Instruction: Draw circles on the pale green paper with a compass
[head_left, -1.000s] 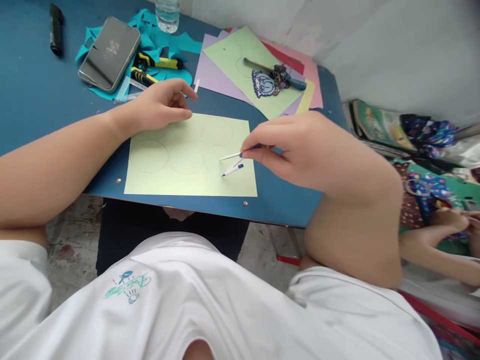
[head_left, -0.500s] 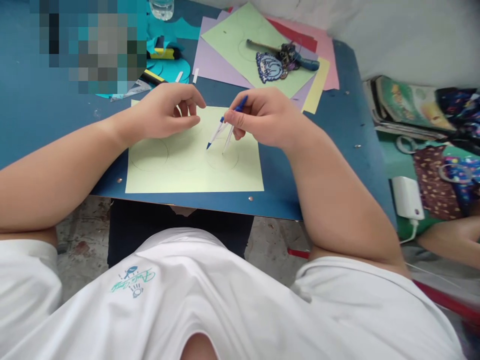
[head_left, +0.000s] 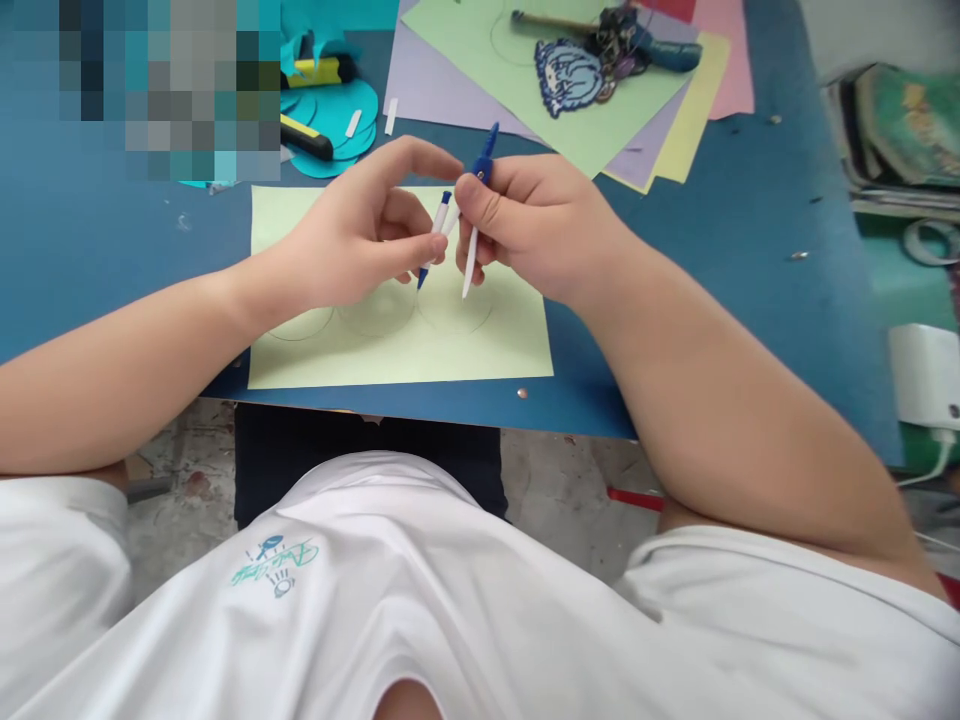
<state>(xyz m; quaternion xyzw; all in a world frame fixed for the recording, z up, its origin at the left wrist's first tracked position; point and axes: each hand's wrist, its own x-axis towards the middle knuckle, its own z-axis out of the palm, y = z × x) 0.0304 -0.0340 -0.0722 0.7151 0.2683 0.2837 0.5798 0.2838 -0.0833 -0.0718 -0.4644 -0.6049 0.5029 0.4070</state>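
Observation:
A blue and white drawing compass (head_left: pixel 471 262) is held upright over a pale yellow-green sheet of paper (head_left: pixel 390 362). My right hand (head_left: pixel 536 215) pinches it below its blue handle with thumb and fingers. The thumb of my left hand (head_left: pixel 360 225) presses on the leg with the blue tip, its other fingers behind that leg. My left index finger reaches to the compass's blue hinge. Faint pencilled circles run in a row across the sheet, partly covered by my left hand.
Turquoise paper cut-outs (head_left: pixel 341 140) lie at the back left with a yellow and black cutter (head_left: pixel 306 137). Behind my right hand are a green sheet (head_left: pixel 592 150), purple sheets, and keys with a blue character charm (head_left: pixel 570 78). A white charger (head_left: pixel 926 375) sits at the right.
My left hand has moved right and taken hold of the compass leg. My right hand has raised the compass handle more upright. The view has shifted slightly left and down.

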